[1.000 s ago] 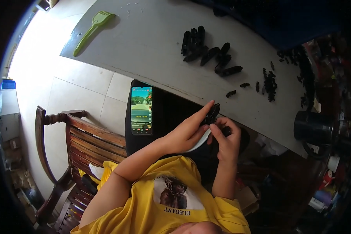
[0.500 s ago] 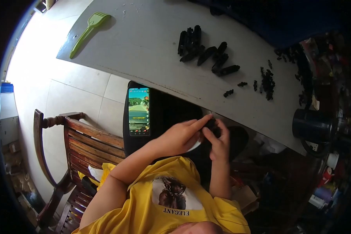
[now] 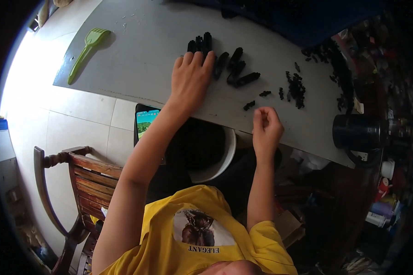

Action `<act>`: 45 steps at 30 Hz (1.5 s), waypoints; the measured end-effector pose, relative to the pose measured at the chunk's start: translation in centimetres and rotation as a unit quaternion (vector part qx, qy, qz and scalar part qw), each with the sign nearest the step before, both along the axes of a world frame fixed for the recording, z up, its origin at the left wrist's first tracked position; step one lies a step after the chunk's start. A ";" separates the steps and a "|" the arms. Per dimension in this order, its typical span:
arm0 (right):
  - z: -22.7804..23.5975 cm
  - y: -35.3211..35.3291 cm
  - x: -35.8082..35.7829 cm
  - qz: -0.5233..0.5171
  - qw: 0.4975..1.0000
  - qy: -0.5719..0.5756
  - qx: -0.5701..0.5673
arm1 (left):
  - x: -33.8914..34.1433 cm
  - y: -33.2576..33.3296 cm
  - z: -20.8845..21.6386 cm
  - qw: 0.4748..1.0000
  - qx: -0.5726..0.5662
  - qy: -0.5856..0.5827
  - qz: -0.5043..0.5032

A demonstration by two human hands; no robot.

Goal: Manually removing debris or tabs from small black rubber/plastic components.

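My left hand [image 3: 190,78] reaches over the white table with its fingers bent down on a group of long black plastic parts [image 3: 207,41]. The fingertips and whatever lies under them are hidden. Just right of it lie several more long black parts [image 3: 248,79]. My right hand [image 3: 267,128] hovers at the table's near edge, fingers curled together; what they hold, if anything, does not show. Small black toothed pieces [image 3: 249,106] lie just beyond it, with a pile of small black pieces [image 3: 296,89] farther right.
A white basin [image 3: 231,149] with dark contents sits below the table edge. A lit phone [image 3: 147,121] lies left of it, partly behind my left forearm. A green toy rake [image 3: 85,52] is at the table's left end, a black mug-shaped container [image 3: 357,133] at its right. A wooden chair [image 3: 96,167] stands left.
My hands were together over the basin around a dark piece. They have parted: the left went forward and left onto the long black parts, the right up to the table edge. The view shifted slightly.
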State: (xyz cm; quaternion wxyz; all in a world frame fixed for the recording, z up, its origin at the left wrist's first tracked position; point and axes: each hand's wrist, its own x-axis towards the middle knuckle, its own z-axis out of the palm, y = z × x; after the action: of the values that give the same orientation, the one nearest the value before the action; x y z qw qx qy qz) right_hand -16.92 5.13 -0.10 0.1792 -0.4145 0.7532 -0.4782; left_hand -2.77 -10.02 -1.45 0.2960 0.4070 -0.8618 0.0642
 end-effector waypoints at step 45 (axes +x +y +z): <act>1.0 3.8 1.9 0.130 0.903 -0.409 -0.017 | 2.3 11.7 1.3 0.677 0.568 0.279 -0.376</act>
State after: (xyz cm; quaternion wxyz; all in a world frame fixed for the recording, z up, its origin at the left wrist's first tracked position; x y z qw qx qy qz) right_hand -15.01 8.94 0.93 0.5247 -0.2795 0.5450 -0.5913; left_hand -0.46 1.65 -0.13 0.2339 0.1373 -0.6901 -0.6710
